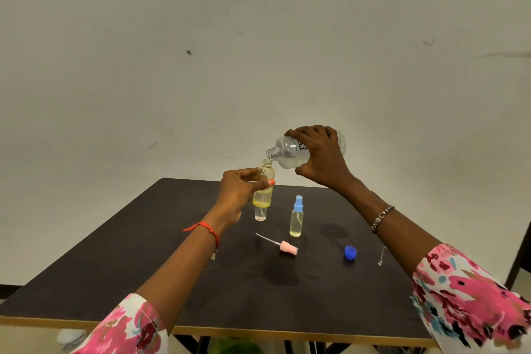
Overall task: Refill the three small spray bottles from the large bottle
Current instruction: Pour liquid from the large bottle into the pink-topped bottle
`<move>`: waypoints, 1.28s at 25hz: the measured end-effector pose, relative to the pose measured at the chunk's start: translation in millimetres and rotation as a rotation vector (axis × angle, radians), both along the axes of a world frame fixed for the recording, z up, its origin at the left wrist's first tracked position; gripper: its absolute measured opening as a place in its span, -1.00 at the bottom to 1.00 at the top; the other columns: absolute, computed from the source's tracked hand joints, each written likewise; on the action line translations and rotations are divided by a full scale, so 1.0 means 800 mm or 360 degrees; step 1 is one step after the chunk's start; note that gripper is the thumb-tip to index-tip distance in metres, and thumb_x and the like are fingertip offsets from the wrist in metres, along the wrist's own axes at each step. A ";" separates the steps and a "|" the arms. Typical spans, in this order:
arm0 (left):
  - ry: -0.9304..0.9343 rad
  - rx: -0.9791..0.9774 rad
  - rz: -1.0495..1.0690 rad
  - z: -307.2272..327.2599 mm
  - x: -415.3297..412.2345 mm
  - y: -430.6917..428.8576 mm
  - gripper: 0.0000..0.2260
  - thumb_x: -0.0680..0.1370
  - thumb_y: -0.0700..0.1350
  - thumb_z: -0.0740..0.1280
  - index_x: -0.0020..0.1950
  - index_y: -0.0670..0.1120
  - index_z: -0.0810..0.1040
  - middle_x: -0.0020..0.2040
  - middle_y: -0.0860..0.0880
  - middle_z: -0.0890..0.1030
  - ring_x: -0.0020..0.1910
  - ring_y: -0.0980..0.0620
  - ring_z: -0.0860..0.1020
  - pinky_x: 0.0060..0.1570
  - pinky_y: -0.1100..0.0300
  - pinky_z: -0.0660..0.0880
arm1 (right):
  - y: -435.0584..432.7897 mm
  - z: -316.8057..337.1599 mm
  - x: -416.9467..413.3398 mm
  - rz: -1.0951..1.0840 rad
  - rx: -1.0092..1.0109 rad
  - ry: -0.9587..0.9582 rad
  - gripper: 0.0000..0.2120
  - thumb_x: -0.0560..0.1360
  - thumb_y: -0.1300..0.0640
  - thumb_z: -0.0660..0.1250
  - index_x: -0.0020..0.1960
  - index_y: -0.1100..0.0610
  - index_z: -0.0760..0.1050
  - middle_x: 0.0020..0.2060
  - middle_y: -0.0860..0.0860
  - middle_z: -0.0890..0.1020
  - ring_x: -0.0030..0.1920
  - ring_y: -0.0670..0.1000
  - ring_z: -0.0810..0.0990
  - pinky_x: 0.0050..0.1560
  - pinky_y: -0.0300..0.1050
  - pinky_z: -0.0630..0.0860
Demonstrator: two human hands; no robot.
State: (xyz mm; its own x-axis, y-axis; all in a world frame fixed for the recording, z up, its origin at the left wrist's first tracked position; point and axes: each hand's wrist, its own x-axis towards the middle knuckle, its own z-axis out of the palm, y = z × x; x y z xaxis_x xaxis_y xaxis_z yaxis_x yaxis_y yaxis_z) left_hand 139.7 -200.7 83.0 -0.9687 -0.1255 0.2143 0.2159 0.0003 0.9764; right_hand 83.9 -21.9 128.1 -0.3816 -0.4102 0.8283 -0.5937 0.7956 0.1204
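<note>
Clearly the pouring step is under way. The right hand (pixel 321 156) is wrapped over a large clear plastic bottle (pixel 290 152), uncapped and tipped mouth-down to the left, its threaded neck just above the open neck of a small yellowish see-through spray bottle (pixel 263 185). The left hand (pixel 238 190) pinches that small bottle between thumb and fingers and holds it upright above the dark brown table (pixel 201 282). It appears partly filled; whether liquid is running at this instant is too fine to tell.

A pink spray pump with its thin dip tube (pixel 283 246) lies on the table in front, probably the head of the bottle now being filled. A second small bottle with a light blue spray top (pixel 296 217) stands closed beside it, with pale liquid inside. Directly behind the held bottle stands a small clear container (pixel 260 214), mostly hidden, possibly the third. A blue screw cap (pixel 350 252) rests toward the right, likely off the large bottle.

Next, judging by the level, the large bottle needs tipping back upright once the small one is nearly full, keeping the necks aligned so nothing spills. Then the pink pump goes back on.
</note>
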 end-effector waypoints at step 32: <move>-0.0027 0.0055 -0.0050 -0.010 -0.004 0.002 -0.56 0.36 -0.25 0.47 0.23 -0.22 0.51 0.16 -0.14 0.60 0.04 -0.04 0.56 -0.13 0.14 0.55 | 0.002 -0.006 0.003 -0.0026 0.0032 0.0019 -0.43 0.14 0.14 0.35 0.17 0.09 0.50 0.02 0.05 0.61 0.05 0.18 0.52 0.13 0.10 0.29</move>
State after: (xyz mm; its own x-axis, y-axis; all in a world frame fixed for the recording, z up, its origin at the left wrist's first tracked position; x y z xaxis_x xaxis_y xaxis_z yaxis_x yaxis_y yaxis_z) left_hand 136.4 -199.3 75.1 -0.9757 -0.1023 0.1937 0.1986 -0.0401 0.9793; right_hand 86.0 -20.0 123.0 -0.3787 -0.4207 0.8244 -0.5791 0.8025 0.1435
